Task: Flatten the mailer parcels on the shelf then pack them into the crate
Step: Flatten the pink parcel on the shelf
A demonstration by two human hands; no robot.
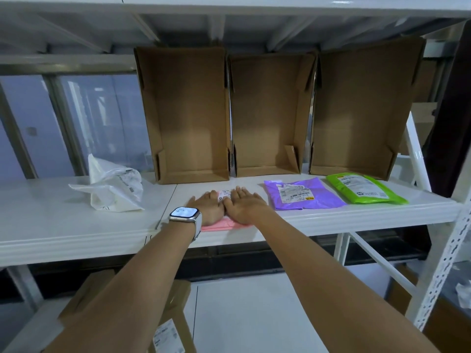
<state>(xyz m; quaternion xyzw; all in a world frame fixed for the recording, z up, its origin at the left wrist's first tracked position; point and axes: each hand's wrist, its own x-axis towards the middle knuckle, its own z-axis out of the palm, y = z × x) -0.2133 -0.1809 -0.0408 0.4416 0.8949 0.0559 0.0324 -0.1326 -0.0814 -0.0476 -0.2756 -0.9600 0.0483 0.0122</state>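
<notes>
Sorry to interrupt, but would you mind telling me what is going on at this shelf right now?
A person is pressing a pink mailer flat on the white shelf, with the left hand and right hand side by side, fingers straight. A purple mailer and a green mailer lie to the right, and a crumpled white mailer sits to the left. Three cardboard boxes stand at the back, holding nothing visible.

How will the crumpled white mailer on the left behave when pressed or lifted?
The white mailer looks like thin, glossy plastic film, so probably floppy and a bit slippery. It stands puffed and creased, so it may spring back after pressing. Likely light for its size.
</notes>
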